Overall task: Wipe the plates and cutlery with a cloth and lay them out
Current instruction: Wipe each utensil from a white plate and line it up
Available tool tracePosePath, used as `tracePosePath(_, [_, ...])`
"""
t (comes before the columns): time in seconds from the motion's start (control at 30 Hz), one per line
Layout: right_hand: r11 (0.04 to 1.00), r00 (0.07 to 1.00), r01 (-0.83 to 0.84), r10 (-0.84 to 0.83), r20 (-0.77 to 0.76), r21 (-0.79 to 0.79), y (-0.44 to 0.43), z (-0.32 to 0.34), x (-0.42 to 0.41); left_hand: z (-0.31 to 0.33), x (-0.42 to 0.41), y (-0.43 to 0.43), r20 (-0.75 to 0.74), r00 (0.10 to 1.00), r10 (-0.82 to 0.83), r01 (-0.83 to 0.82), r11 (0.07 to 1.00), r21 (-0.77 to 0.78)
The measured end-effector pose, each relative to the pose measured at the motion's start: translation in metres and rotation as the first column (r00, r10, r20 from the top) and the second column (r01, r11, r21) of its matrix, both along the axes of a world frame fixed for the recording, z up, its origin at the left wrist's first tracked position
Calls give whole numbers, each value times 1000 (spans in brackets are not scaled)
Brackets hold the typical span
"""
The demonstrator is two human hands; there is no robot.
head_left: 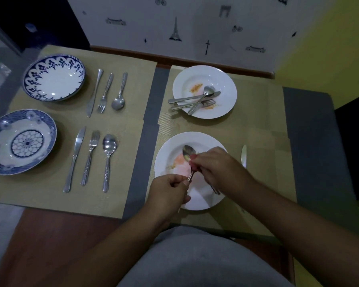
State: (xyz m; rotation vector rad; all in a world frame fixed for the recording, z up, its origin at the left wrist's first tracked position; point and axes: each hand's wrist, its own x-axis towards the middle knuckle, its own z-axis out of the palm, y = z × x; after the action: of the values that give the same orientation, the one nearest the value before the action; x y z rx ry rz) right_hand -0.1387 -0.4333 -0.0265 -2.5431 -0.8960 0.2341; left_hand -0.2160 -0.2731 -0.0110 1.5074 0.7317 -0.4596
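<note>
Spanning left grip (168, 189), right grip (215, 166): spoon (187, 151).

Setting: home dining corner. Evidence:
- wooden tabletop (56, 235) laid with woven placemats (139, 83)
- blue-and-white plates (54, 77) and cutlery sets (106, 92) of knife, fork and spoon, well to the left of the left hand (168, 189)
- soiled white plate (222, 79) beyond the right hand (214, 164)
- wall covering (174, 27) printed with landmark motifs, farther beyond
- yellow wall (330, 48), far right of the right hand
</note>
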Motion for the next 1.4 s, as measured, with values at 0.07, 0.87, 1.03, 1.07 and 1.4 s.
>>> tracePosePath(0.07, [996,995,91,-91,33,2,-3,-4,14,1,2,2,13,1000,-19,18,1000,25])
tracePosePath(0.87, [765,728,618,-469,-501,181,5,13,19,-11,14,13,10,995,-98,96,989,112])
tracePosePath(1.03, [795,668,585,-359,-652,161,-1,12,14,-13,14,11,10,993,-116,113,983,147])
tracePosePath(1.07, [815,676,563,-357,-645,139,-2,13,13,-14,14,11,6,991,-132,129,979,155])
tracePosePath(1.4, [898,906,364,-279,-318,249,-3,13,2,-15,22,10,-203,978,46,-72,990,-125])
